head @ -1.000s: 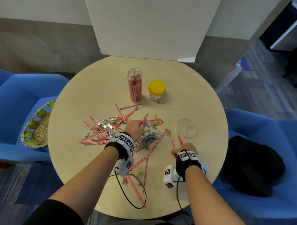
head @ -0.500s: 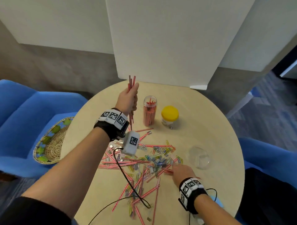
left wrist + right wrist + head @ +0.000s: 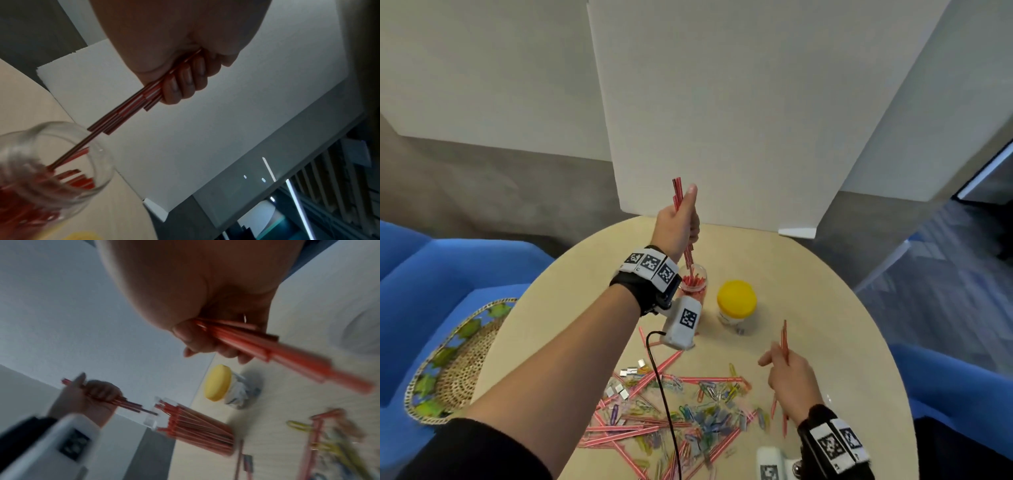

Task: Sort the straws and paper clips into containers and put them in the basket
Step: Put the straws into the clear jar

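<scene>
The left hand (image 3: 677,222) grips a small bunch of red striped straws (image 3: 131,104) in its curled fingers, right over the clear jar (image 3: 693,284). One straw tip is already inside the jar's mouth, in with the straws that stand there. The right hand (image 3: 789,380) is closed around a few more straws (image 3: 785,342), up off the round surface (image 3: 825,308).

The straws look light, thin and a bit bendy, and smooth, so they could slip. I think holding them near the middle, all lined up, is best, so the tips go in together. The jar is tall and narrow and might tip if bumped.

Half a second ago the left hand held its bunch high beside the jar; now it is above the mouth. The right hand was down on the pile of paper clips (image 3: 709,411); now it is lifted with straws.
</scene>
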`<state>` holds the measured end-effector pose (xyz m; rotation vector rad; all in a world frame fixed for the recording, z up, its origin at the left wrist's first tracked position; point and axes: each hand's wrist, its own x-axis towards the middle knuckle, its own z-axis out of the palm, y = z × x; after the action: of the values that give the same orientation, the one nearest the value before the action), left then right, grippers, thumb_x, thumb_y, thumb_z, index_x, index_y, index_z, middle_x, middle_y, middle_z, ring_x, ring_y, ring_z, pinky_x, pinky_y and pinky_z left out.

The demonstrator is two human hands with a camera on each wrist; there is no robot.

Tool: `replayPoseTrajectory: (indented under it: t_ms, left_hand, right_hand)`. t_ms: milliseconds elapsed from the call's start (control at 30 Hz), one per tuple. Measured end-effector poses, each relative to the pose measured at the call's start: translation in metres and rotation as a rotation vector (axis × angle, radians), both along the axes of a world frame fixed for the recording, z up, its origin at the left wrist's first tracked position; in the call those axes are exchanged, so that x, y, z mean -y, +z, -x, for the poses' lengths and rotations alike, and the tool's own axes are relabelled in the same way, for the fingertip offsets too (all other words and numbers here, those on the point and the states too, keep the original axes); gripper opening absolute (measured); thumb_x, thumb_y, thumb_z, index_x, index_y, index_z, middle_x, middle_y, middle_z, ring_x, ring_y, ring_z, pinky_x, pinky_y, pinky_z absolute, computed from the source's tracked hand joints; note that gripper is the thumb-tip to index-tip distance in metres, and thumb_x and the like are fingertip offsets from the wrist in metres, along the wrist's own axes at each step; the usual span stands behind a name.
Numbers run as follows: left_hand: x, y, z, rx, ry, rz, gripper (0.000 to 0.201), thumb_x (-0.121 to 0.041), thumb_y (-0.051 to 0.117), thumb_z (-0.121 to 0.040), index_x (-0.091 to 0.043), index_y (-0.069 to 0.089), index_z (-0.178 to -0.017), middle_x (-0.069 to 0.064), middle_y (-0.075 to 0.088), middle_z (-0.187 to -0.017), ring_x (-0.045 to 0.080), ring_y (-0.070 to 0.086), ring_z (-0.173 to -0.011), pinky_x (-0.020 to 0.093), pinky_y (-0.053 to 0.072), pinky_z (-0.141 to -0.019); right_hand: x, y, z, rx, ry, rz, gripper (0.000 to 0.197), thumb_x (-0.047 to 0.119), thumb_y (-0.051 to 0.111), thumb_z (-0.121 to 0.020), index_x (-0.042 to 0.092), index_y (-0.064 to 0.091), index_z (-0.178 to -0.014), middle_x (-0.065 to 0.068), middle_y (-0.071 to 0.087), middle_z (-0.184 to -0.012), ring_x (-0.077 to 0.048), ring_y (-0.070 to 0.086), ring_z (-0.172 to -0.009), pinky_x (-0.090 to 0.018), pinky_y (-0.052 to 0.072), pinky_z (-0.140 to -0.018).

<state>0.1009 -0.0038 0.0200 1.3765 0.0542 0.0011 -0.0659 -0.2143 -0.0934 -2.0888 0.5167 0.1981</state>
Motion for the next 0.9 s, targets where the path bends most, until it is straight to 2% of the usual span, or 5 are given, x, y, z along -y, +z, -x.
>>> replayPoseTrajectory:
  t_ms: [133,267,433,667,900]
  left_hand:
    - [0.005,-0.024,-0.007,-0.018,-0.045,-0.109,0.051,-0.049,0.048,-0.098,-0.024,0.034,-0.055,-0.01,0.032,-0.046,0.01,0.027,-0.043,0.023,0.027,-0.047]
    - [0.006,-0.051,-0.004,-0.011,-0.089,-0.202,0.047,-0.038,0.042,-0.103,-0.018,0.04,-0.06,-0.007,0.039,-0.053,0.01,0.033,-0.049,0.025,0.03,-0.055]
    - [-0.001,-0.083,0.001,0.164,-0.072,-0.649,0.039,-0.044,0.034,-0.096,-0.016,0.055,-0.078,-0.002,0.057,-0.08,0.018,0.055,-0.08,0.035,0.041,-0.076]
    - [-0.025,-0.081,0.002,0.264,-0.088,-0.796,0.03,-0.034,0.042,-0.102,-0.018,0.056,-0.081,-0.01,0.052,-0.062,0.004,0.05,-0.057,0.026,0.038,-0.059]
    - [-0.04,-0.079,0.003,0.391,0.028,-0.884,0.03,-0.034,0.08,-0.078,-0.026,0.063,-0.102,-0.011,0.056,-0.082,0.004,0.053,-0.058,0.011,0.044,-0.057]
  right_hand:
    - [-0.006,0.025,-0.023,0.064,-0.105,-0.313,0.046,0.038,0.034,-0.105,0.007,0.05,-0.075,0.004,0.039,-0.042,-0.023,0.046,-0.051,-0.044,0.048,-0.07]
    - [-0.015,0.06,-0.042,0.208,-0.07,-0.509,0.044,0.036,0.03,-0.106,0.009,0.042,-0.072,-0.003,0.033,-0.05,-0.021,0.044,-0.049,-0.037,0.048,-0.067]
    - [-0.011,0.078,-0.067,0.306,-0.011,-0.364,0.046,0.04,0.032,-0.105,0.014,0.042,-0.068,-0.003,0.041,-0.061,-0.013,0.042,-0.055,-0.026,0.041,-0.06]
    - [-0.005,0.088,-0.101,0.335,0.082,-0.167,0.045,0.05,0.033,-0.102,0.019,0.048,-0.073,0.003,0.036,-0.057,-0.014,0.036,-0.051,-0.032,0.034,-0.056]
    - [-0.028,0.108,-0.129,0.494,0.136,-0.147,0.043,0.044,0.037,-0.103,0.014,0.053,-0.076,-0.008,0.05,-0.051,-0.023,0.052,-0.041,-0.033,0.047,-0.045]
